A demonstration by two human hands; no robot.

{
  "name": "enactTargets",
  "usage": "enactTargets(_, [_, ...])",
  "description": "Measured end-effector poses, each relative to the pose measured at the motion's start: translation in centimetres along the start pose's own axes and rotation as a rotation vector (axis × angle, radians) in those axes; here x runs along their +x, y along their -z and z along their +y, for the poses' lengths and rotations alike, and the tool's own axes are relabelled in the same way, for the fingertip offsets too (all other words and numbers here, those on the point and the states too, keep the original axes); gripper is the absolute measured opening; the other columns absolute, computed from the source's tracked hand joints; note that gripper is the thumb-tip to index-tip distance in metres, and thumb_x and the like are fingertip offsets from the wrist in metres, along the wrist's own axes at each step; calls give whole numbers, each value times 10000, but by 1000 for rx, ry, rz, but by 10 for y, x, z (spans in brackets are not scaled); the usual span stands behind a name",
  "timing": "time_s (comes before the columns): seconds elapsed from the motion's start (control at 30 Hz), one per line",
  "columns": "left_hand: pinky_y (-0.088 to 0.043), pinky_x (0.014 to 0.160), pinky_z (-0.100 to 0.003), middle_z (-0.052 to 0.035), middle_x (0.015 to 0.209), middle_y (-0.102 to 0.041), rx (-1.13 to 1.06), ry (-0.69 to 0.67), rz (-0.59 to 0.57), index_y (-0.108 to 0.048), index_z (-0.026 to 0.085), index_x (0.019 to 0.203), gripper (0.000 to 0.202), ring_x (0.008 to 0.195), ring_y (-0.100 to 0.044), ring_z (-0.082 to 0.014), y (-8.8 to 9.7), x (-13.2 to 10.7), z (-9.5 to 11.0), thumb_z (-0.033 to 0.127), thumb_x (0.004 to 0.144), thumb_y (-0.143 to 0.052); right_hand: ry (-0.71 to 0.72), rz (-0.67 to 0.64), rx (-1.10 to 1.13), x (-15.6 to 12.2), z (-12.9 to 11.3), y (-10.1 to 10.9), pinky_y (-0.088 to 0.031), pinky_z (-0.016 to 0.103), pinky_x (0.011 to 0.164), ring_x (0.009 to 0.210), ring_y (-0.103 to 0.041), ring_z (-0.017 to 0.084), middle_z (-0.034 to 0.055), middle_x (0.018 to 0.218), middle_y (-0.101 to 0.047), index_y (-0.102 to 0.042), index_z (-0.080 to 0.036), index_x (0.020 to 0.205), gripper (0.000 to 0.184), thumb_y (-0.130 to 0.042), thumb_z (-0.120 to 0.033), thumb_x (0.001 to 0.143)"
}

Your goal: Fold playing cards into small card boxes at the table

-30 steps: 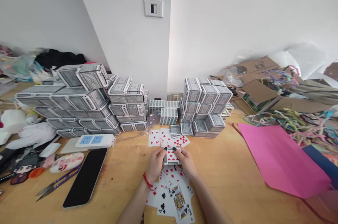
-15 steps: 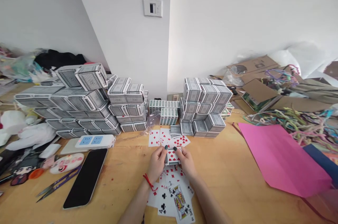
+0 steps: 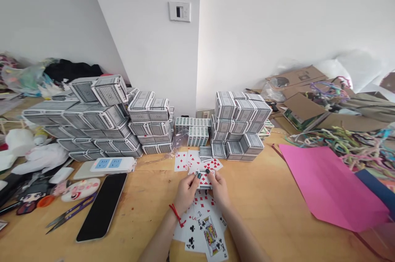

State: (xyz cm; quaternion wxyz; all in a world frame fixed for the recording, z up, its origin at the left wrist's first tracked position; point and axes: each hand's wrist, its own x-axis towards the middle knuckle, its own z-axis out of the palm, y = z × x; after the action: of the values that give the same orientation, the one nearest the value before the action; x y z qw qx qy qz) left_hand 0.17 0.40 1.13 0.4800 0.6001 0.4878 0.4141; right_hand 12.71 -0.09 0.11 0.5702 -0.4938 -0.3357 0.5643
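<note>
Between my two hands is a small playing card unit (image 3: 205,179), with red diamonds on its face and a grey patterned edge below. My left hand (image 3: 187,190) grips its left side, thumb on top. On its right side my right hand (image 3: 220,188) is closed, the thumb over the upper edge. Loose playing cards (image 3: 211,235), among them a king and a four of clubs, lie face up between my forearms. More face-up cards (image 3: 181,161) lie just beyond my hands, beside a few grey folded card pieces (image 3: 206,152).
Stacked grey card blocks stand at left (image 3: 105,116) and right (image 3: 243,110). A phone (image 3: 101,208), purple-handled snips (image 3: 74,211) and a power strip (image 3: 112,165) lie at left. Pink paper (image 3: 330,188), yarn (image 3: 354,142) and cardboard boxes (image 3: 304,112) are at right.
My hands and the held card unit have shifted slightly right. My left thumb has moved lower along the unit's left side. The view has shifted a little.
</note>
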Motion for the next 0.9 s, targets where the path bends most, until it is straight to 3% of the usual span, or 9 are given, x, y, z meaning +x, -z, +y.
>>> enactTargets(0.33, [-305, 481, -218, 36, 474, -443, 7, 0, -37, -441, 178, 516, 345, 470, -396, -102, 0, -3, 5, 395, 785, -451, -25, 36, 38, 3, 1, 0, -258, 192, 365, 385, -313, 66, -82, 489, -387, -419, -201, 657, 283, -553, -447, 705])
enactTargets(0.5, [-287, 437, -216, 44, 440, -406, -36, 29, -49, -451, 172, 502, 364, 420, -360, -90, 1, -2, 1, 405, 781, -448, -18, -24, 20, 2, -3, 0, -300, 194, 363, 378, -344, 71, -81, 488, -405, -440, -204, 666, 295, -556, -472, 701])
enactTargets(0.63, [-326, 465, -212, 32, 528, -455, -110, 24, -34, -491, 162, 594, 305, 480, -404, -97, 1, -2, 5, 390, 789, -440, -24, -78, 5, 1, -4, -1, -327, 204, 356, 359, -359, 79, -78, 473, -420, -455, -205, 648, 301, -556, -483, 701])
enactTargets(0.8, [-339, 498, -213, 45, 556, -429, -190, 8, 31, -454, 174, 591, 250, 513, -407, -101, 2, 1, 11, 366, 743, -504, 12, -101, -26, 1, -5, -1, -373, 225, 407, 390, -406, 96, -64, 495, -463, -488, -199, 653, 301, -556, -489, 701])
enactTargets(0.9, [-315, 494, -212, 54, 538, -381, -166, 6, 73, -426, 178, 572, 252, 507, -364, -97, 3, 3, 8, 350, 736, -510, 83, -104, -72, 1, -7, 0, -402, 235, 504, 507, -476, 123, -29, 582, -538, -530, -181, 667, 278, -605, -449, 674])
